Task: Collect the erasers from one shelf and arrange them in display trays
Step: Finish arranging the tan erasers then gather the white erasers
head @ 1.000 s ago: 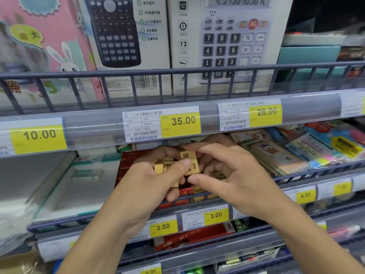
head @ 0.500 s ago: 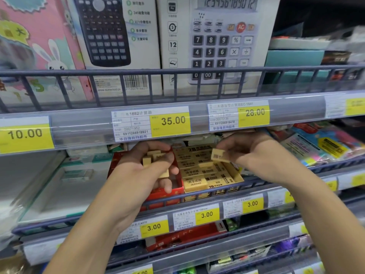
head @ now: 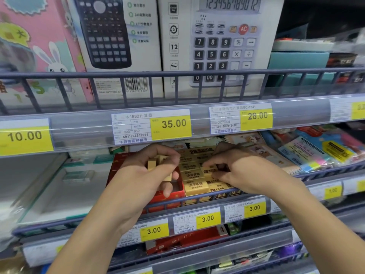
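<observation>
Since half a second ago my right hand (head: 246, 173) has dropped from above the stock into the yellow cardboard display tray (head: 199, 198) at centre frame; my left hand (head: 150, 175) has barely shifted.

Head view, the only one I have: my right fingers (head: 212, 162) are pinching one small tan rectangular eraser printed "2B" (head: 209, 170) and setting it among the rows of packed tan erasers (head: 194, 176) already lying flat in that tray. My left fingers are curled round a loose handful of plain tan eraser blocks (head: 153, 165), held over the red cardboard tray (head: 169, 194) just left of the yellow one.

I judge these erasers light, firm and slightly rubbery, with a matte face that grips well, so nothing fragile. Short ends or long edges are the place to pinch, since the flat faces butt against neighbours. A handful can spill, though; I'd feed them one at a time.

Both trays sit behind the grey metal shelf rail (head: 197, 198). Glossy white calculator boxes (head: 217, 46) stand in the upper half of the frame.
</observation>
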`<act>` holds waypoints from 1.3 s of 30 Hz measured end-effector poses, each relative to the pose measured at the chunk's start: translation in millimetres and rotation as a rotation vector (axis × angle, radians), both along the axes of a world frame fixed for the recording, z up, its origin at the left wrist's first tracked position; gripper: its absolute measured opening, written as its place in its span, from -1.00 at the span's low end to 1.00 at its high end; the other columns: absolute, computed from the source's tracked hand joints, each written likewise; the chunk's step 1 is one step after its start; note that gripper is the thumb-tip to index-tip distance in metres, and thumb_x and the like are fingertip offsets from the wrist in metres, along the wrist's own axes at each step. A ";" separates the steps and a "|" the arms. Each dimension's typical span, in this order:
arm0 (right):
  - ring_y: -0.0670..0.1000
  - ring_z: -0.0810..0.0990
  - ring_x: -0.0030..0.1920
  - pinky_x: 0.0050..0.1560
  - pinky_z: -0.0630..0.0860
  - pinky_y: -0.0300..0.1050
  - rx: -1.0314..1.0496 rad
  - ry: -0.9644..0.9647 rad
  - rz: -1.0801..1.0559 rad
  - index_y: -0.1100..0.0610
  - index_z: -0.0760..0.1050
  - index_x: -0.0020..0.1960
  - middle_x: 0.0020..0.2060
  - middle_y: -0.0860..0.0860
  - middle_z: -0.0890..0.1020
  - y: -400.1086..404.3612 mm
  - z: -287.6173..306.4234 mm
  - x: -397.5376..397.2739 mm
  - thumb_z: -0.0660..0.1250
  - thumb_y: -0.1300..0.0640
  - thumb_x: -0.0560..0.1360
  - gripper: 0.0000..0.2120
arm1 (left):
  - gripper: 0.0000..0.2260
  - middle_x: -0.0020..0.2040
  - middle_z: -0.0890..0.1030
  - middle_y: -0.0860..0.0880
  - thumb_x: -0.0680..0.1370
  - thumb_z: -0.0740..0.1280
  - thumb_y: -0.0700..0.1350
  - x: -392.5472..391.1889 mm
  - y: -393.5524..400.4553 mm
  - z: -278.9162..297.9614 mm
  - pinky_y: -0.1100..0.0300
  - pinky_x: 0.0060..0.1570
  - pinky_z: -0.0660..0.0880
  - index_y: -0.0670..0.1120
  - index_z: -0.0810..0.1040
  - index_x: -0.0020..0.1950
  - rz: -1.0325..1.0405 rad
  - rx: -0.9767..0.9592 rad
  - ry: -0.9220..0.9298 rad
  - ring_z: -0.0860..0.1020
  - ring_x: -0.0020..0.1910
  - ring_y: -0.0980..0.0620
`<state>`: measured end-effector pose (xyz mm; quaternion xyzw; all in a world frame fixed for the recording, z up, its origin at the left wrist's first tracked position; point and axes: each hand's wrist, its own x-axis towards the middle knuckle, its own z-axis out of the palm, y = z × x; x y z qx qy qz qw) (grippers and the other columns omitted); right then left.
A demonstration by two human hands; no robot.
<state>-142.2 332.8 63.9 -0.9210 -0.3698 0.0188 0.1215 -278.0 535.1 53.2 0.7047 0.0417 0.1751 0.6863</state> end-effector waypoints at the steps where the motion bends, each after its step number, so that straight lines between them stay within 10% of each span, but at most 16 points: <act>1: -0.06 0.52 0.13 0.14 0.45 -0.21 0.005 -0.001 -0.003 -0.34 0.51 0.28 0.12 -0.23 0.45 1.3 0.3 -0.4 0.34 -0.08 0.58 -0.70 | -0.88 -0.28 0.67 -0.02 0.52 0.44 -0.15 0.6 -0.6 0.1 0.15 -0.26 0.46 0.06 0.72 -0.15 0.015 0.003 0.006 0.47 -0.36 -0.07; 7: -0.05 0.53 0.12 0.20 0.46 -0.17 0.057 -0.040 0.021 -0.20 0.61 0.21 0.16 -0.17 0.49 0.7 -2.6 -1.0 0.38 0.00 0.57 -0.77 | -0.71 -0.45 0.48 -0.11 0.55 0.35 -0.29 1.0 -0.2 0.3 0.03 -0.04 0.43 0.10 0.70 -0.06 0.034 0.020 0.066 0.48 -0.40 0.02; 13: -0.07 0.52 0.12 0.16 0.46 -0.20 0.032 -0.087 0.038 -0.18 0.58 0.26 0.15 -0.18 0.49 -0.7 -0.3 -4.8 0.31 -0.08 0.60 -0.75 | -0.81 -0.16 0.74 -0.17 0.50 0.48 -0.18 -1.5 -0.2 1.0 0.02 -0.01 0.51 0.10 0.72 0.03 -0.057 0.020 0.040 0.60 -0.35 -0.01; 17: -0.31 0.56 -0.06 -0.11 0.38 -0.50 0.469 -0.033 0.064 -0.18 0.57 0.26 -0.06 -0.31 0.61 -2.0 0.5 -20.7 0.38 -0.01 0.57 -0.73 | -0.83 -0.08 0.76 -0.16 0.48 0.58 -0.01 -2.6 -0.5 -0.1 0.06 -0.04 0.55 0.10 0.71 0.05 -0.105 0.033 0.047 0.67 -0.29 -0.03; 23: 0.05 0.72 -0.03 0.04 0.65 0.03 0.784 0.468 0.350 0.03 0.61 0.22 -0.06 0.06 0.74 6.8 3.7 -43.7 0.45 0.12 0.54 -0.75 | -0.55 -0.11 0.77 -0.19 0.32 0.54 0.34 -4.4 -3.8 -2.3 -0.32 0.39 0.39 0.00 0.74 -0.06 -0.131 0.104 0.128 0.71 -0.13 0.03; 32: 0.23 0.67 0.01 0.03 0.62 0.03 0.959 0.538 0.293 0.03 0.68 0.14 -0.01 0.13 0.73 3.3 5.0 -41.0 0.43 0.21 0.54 -0.79 | -0.64 -0.14 0.76 -0.07 0.38 0.57 0.28 -6.4 -2.6 -2.1 0.33 -0.26 0.54 0.05 0.75 -0.01 -0.157 0.083 0.085 0.60 -0.45 -0.02; 39: -0.03 0.67 -0.20 -0.18 0.60 -0.13 0.981 0.386 0.177 0.08 0.65 0.08 -0.12 0.02 0.74 10.0 -1.5 -47.9 0.47 0.18 0.52 -0.86 | -0.72 -0.27 0.69 -0.06 0.42 0.52 0.21 -6.0 -5.9 -1.3 0.23 -0.29 0.48 0.03 0.74 -0.06 -0.126 0.093 0.069 0.44 -0.55 0.00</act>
